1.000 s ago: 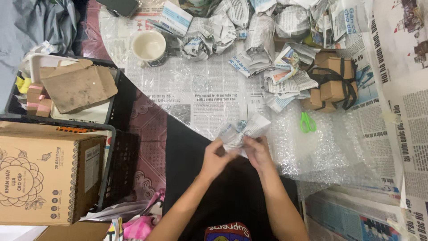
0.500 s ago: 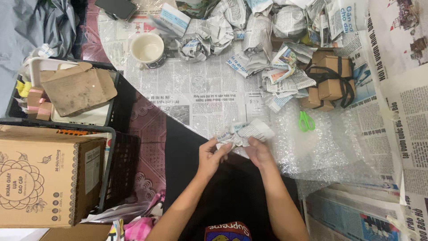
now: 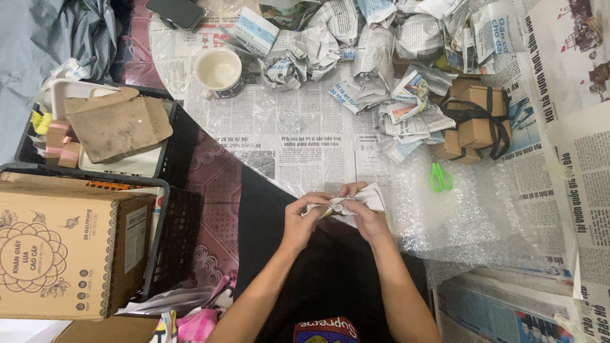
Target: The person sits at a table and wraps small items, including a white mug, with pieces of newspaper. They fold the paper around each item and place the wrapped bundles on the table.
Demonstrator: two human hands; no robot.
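Observation:
Both of my hands grip one small bundle wrapped in newspaper point(image 3: 356, 198) just above my lap. My left hand point(image 3: 304, 219) pinches its left end, and my right hand point(image 3: 365, 215) closes over its right side, fingers curled around the paper. The bundle is crumpled, and what it holds is hidden. Beneath it lie a spread newspaper sheet point(image 3: 298, 136) and a sheet of bubble wrap point(image 3: 470, 216). Green-handled scissors point(image 3: 439, 177) rest on the bubble wrap to the right of my hands.
Several crumpled newspaper-wrapped bundles point(image 3: 356, 44) pile up at the top. A strapped stack of small brown boxes point(image 3: 475, 124) sits right, a white cup point(image 3: 218, 72) and a phone point(image 3: 178, 11) upper left. Left are black crates point(image 3: 168, 216), a cardboard box point(image 3: 63, 254) and cardboard scraps point(image 3: 117, 124).
My hands have drawn the paper bundle down toward my lap and squeezed it tighter; it looks more crumpled and compact than before.

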